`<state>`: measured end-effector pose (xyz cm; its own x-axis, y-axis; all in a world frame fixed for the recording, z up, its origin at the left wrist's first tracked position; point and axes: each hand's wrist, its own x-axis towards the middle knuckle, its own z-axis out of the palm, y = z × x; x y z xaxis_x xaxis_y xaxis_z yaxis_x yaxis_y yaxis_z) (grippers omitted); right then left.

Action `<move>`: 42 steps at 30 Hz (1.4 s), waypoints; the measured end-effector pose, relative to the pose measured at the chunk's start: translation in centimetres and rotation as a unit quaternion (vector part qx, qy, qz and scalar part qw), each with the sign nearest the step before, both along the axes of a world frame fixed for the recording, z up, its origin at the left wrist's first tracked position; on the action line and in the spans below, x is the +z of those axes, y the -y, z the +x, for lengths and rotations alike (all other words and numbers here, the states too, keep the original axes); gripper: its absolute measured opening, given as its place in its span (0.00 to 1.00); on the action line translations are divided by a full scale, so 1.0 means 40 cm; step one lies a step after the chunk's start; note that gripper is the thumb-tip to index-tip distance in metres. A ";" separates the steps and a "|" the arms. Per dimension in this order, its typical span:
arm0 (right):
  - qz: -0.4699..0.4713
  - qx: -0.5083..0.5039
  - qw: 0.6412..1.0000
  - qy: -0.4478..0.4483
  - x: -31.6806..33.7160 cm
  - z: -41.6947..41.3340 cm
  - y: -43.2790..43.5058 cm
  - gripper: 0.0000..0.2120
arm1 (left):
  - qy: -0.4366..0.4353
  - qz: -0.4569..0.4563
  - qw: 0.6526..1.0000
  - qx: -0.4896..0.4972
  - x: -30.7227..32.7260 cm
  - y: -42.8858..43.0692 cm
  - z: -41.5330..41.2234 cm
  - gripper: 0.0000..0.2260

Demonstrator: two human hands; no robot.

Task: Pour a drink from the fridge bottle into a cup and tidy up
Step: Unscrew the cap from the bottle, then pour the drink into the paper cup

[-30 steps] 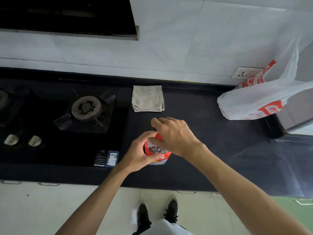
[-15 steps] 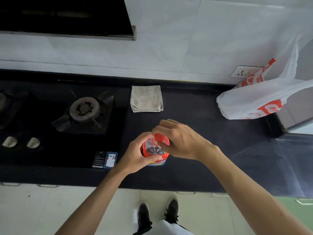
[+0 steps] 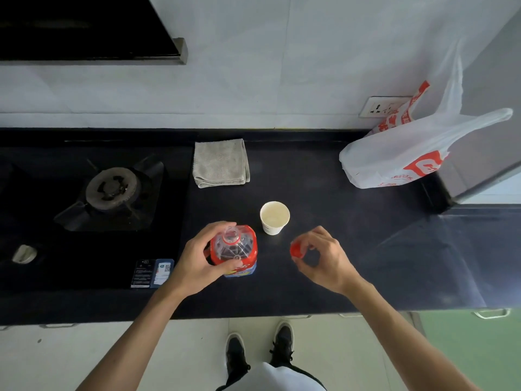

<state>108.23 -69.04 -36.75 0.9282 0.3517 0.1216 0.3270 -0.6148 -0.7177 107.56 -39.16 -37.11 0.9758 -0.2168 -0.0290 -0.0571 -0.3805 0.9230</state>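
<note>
My left hand (image 3: 197,263) grips the uncapped bottle (image 3: 234,249), fingers curled round it, upright on the black worktop (image 3: 324,210). My right hand (image 3: 321,258) pinches the red cap (image 3: 296,249) beside it. The white cup (image 3: 274,217) stands just behind the bottle.

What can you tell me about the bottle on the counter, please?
The bottle is clear plastic with a red label and a blue-and-yellow band lower down. It stands upright on the black counter, its neck open. The left hand grips its side; the right hand pinches its red cap, apart from it.
</note>
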 end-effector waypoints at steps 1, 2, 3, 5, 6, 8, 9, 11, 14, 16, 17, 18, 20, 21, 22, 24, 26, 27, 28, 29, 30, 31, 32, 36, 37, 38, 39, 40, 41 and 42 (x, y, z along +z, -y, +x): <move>-0.011 -0.009 1.000 -0.018 -0.029 -0.011 0.021 0.11 | 0.002 0.006 1.000 0.000 0.001 0.000 0.000 0.32; -0.028 -0.016 0.999 -0.034 -0.058 -0.020 0.040 0.10 | 0.005 0.012 1.000 -0.002 0.002 0.001 0.000 0.32; -0.045 -0.023 0.998 -0.045 -0.086 -0.030 0.059 0.08 | 0.008 0.019 1.000 -0.005 0.003 0.001 0.000 0.32; -0.069 -0.042 0.995 -0.058 -0.132 -0.043 0.089 0.10 | 0.011 0.029 0.999 -0.008 0.005 0.002 0.001 0.32; -0.077 -0.051 0.994 -0.061 -0.151 -0.046 0.101 0.12 | 0.012 0.034 0.999 -0.009 0.006 0.002 0.003 0.33; -0.088 -0.066 0.992 -0.065 -0.181 -0.046 0.119 0.14 | 0.013 0.042 0.999 -0.011 0.005 0.001 0.004 0.33; -0.089 -0.072 0.991 -0.067 -0.194 -0.044 0.127 0.15 | 0.013 0.043 0.999 -0.010 0.004 0.001 0.004 0.33; -0.086 -0.080 0.990 -0.074 -0.216 -0.040 0.143 0.17 | 0.011 0.044 0.999 -0.007 0.004 0.002 0.003 0.33; -0.088 -0.080 0.989 -0.083 -0.240 -0.036 0.162 0.18 | 0.004 0.048 0.999 0.002 0.003 0.005 -0.001 0.33; -0.091 -0.075 0.989 -0.085 -0.247 -0.035 0.170 0.19 | 0.000 0.054 0.998 0.006 0.003 0.005 -0.002 0.34; -0.090 -0.071 0.990 -0.083 -0.249 -0.035 0.173 0.19 | -0.001 0.057 0.998 0.006 0.003 0.007 -0.003 0.33; -0.089 -0.066 0.991 -0.078 -0.249 -0.035 0.174 0.18 | -0.003 0.059 0.998 0.008 0.004 0.009 -0.003 0.33; -0.089 -0.058 0.992 -0.064 -0.249 -0.034 0.173 0.18 | -0.002 0.059 0.998 0.012 0.006 0.014 -0.004 0.33; -0.091 -0.054 0.993 -0.058 -0.249 -0.033 0.173 0.18 | -0.002 0.059 0.998 0.014 0.006 0.017 -0.005 0.33; -0.094 -0.049 0.993 -0.052 -0.250 -0.032 0.173 0.19 | -0.003 0.059 0.998 0.015 0.006 0.019 -0.006 0.33; -0.106 -0.040 0.992 -0.047 -0.250 -0.027 0.175 0.20 | -0.008 0.058 0.998 0.017 0.007 0.019 -0.007 0.34; -0.116 -0.040 0.991 -0.054 -0.247 -0.018 0.177 0.22 | -0.012 0.056 0.998 0.017 0.008 0.018 -0.008 0.34; -0.115 -0.048 0.990 -0.060 -0.243 -0.011 0.174 0.22 | -0.012 0.055 0.998 0.017 0.008 0.017 -0.008 0.34; -0.107 -0.060 0.990 -0.068 -0.237 -0.001 0.167 0.23 | -0.013 0.053 0.998 0.017 0.008 0.016 -0.007 0.34; -0.092 -0.074 0.990 -0.076 -0.230 0.011 0.155 0.24 | -0.013 0.052 0.998 0.016 0.008 0.016 -0.007 0.34; -0.071 -0.087 0.990 -0.086 -0.223 0.026 0.139 0.25 | -0.014 0.051 0.998 0.015 0.007 0.016 -0.007 0.34; -0.047 -0.097 0.990 -0.096 -0.217 0.043 0.119 0.28 | -0.014 0.052 0.998 0.015 0.006 0.016 -0.006 0.34; -0.022 -0.103 0.989 -0.106 -0.211 0.061 0.096 0.31 | -0.014 0.054 0.998 0.014 0.006 0.015 -0.007 0.34; 0.033 -0.097 0.983 -0.153 -0.202 0.132 -0.001 0.43 | -0.012 0.055 0.998 0.018 0.010 0.020 -0.008 0.34; 0.038 -0.093 0.981 -0.163 -0.205 0.147 -0.022 0.46 | -0.011 0.053 0.998 0.018 0.011 0.021 -0.008 0.33; 0.045 -0.092 0.980 -0.173 -0.208 0.159 -0.041 0.48 | -0.009 0.050 0.999 0.019 0.012 0.022 -0.009 0.33; 0.056 -0.095 0.977 -0.182 -0.211 0.170 -0.058 0.49 | -0.008 0.050 0.999 0.019 0.012 0.022 -0.008 0.33; 0.070 -0.101 0.974 -0.191 -0.214 0.178 -0.073 0.49 | -0.007 0.049 0.999 0.019 0.012 0.023 -0.008 0.33; 0.084 -0.108 0.971 -0.198 -0.217 0.185 -0.086 0.48 | -0.007 0.049 0.999 0.020 0.011 0.023 -0.008 0.33; 0.096 -0.116 0.968 -0.201 -0.220 0.189 -0.098 0.47 | -0.009 0.045 0.999 0.022 0.010 0.024 -0.009 0.33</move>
<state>115.80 -65.12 -45.53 0.9654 0.1341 -0.2236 -0.1337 -0.4817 -0.8661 107.21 -40.12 -36.72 0.9833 -0.1698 -0.0648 -0.0218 -0.4640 0.8856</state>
